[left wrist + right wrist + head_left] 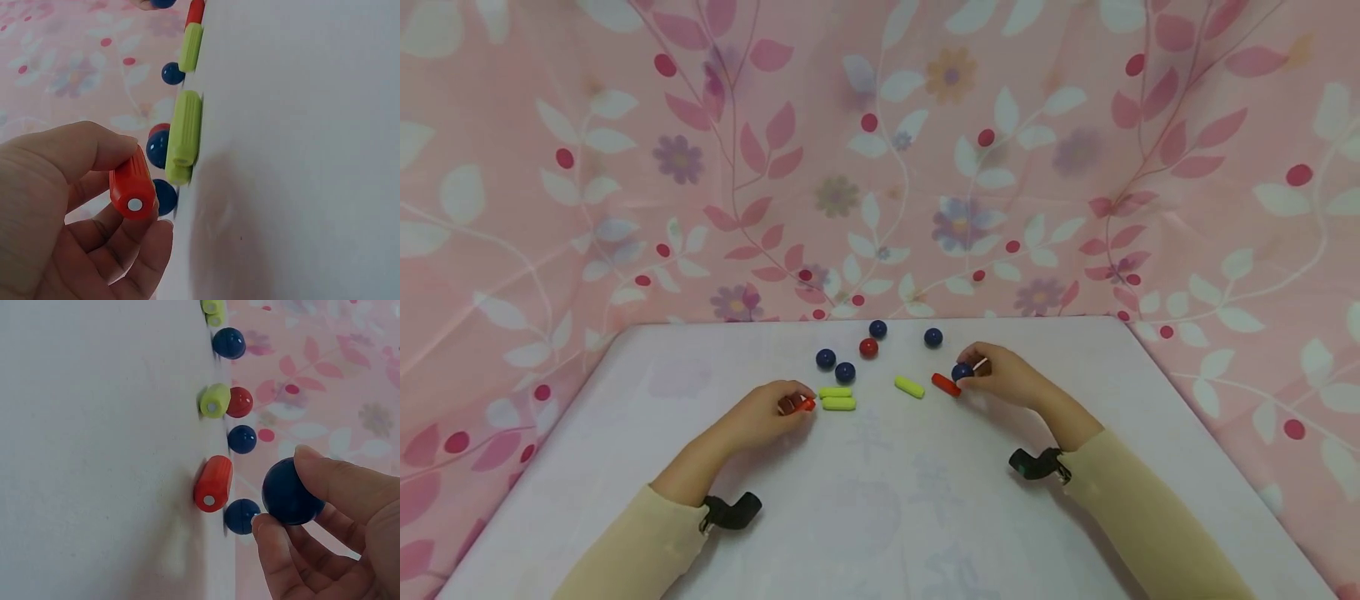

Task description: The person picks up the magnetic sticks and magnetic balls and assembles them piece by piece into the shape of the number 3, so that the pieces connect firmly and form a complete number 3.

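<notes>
Sticks [839,404] are lying on the table [880,508]. Left hand [765,413] is pinching a red stick [132,190], right hand [1006,375] a blue ball [289,490]

White worktop [880,533], pink cloth [827,75] behind the worktop and along both its sides, printed with white leaves [902,86], pink leaves [1174,33], purple flowers [678,159], red dots [1298,175]

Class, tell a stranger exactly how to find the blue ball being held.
Look across the white table to the beige sleeve on the head view's right. Follow it to the right hand, whose thumb and fingers pinch a dark blue ball. Four other blue balls lie on the table; only this blue one is held.
</notes>
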Demonstrator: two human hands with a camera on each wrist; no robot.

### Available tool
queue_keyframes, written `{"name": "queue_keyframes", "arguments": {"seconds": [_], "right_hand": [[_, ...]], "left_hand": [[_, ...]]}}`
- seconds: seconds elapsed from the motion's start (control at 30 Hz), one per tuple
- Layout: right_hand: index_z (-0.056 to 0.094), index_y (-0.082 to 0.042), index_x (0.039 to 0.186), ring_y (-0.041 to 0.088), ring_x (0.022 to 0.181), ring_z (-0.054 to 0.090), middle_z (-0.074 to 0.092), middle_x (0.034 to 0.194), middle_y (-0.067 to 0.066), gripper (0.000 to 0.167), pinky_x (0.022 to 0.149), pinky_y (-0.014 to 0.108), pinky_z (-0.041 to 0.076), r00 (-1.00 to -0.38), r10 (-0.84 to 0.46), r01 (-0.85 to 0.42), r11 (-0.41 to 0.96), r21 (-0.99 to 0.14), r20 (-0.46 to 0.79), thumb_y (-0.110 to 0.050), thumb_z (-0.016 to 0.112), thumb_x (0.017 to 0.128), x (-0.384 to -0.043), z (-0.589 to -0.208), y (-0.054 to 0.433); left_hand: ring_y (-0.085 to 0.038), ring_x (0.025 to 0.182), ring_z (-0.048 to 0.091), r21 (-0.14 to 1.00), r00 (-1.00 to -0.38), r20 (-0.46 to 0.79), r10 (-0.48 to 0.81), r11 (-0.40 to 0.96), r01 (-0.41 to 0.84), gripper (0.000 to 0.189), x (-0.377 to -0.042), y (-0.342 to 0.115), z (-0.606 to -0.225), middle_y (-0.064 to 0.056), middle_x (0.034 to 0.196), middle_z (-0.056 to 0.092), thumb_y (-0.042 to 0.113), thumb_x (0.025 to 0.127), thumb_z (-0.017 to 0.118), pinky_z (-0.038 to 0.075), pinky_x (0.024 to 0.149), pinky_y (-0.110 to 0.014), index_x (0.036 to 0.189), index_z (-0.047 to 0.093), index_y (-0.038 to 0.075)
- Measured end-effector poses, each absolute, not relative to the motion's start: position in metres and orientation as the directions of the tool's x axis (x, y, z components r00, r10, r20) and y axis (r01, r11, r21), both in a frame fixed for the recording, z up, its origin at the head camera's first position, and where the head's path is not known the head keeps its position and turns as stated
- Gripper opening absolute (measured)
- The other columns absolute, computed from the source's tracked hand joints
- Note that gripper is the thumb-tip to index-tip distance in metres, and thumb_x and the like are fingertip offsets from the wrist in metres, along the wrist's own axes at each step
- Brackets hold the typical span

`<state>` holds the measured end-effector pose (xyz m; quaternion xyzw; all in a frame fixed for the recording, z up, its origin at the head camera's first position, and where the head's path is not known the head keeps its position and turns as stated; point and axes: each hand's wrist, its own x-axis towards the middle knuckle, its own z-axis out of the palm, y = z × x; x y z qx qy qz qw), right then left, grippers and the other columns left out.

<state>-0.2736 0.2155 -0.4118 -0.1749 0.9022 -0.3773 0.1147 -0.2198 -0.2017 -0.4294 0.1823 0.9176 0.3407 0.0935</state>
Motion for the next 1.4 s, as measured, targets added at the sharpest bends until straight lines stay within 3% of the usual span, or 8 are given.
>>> {"name": "queue_keyframes", "arguments": {"seconds": [0.4, 0.93, 1.4], "right_hand": [[0.064, -0.013, 0.111, 0.022, 0.088, 0.060, 0.064, 0.106, 0.005, 0.032, 0.077, 0.036, 0.051, -0.889, -0.453, -0.265, 0.631, -0.729, -0.068, -0.026, 0.080, 0.087, -0.252, -0.415, 0.216], [0.063, -0.016, 0.111, 0.017, 0.089, 0.060, 0.064, 0.104, -0.001, 0.034, 0.080, 0.030, 0.053, -0.822, -0.568, -0.364, 0.582, -0.727, -0.043, -0.031, 0.080, 0.086, -0.232, -0.420, 0.202], [0.066, -0.016, 0.111, 0.016, 0.079, 0.062, 0.062, 0.099, -0.001, 0.032, 0.070, 0.028, 0.052, -0.802, -0.585, -0.322, 0.594, -0.737, -0.122, -0.032, 0.079, 0.087, -0.225, -0.426, 0.185]], "left_hand": [[-0.019, 0.092, 0.057, 0.705, -0.898, -0.073, 0.435, 0.659, 0.262, 0.026, -0.206, -0.181, -0.426, 0.002, 0.100, 0.063, 0.018, 0.095, 0.069, 0.052, 0.078, -0.032, 0.121, 0.067, 0.013], [-0.012, 0.092, 0.060, 0.730, -0.824, -0.024, 0.565, 0.574, 0.372, 0.023, -0.203, -0.147, -0.439, 0.009, 0.100, 0.064, 0.019, 0.095, 0.069, 0.051, 0.085, -0.032, 0.118, 0.068, 0.015], [-0.011, 0.087, 0.059, 0.767, -0.812, -0.064, 0.580, 0.550, 0.332, 0.018, -0.199, -0.118, -0.443, 0.011, 0.092, 0.065, 0.021, 0.092, 0.073, 0.051, 0.078, -0.027, 0.110, 0.068, 0.022]]}}
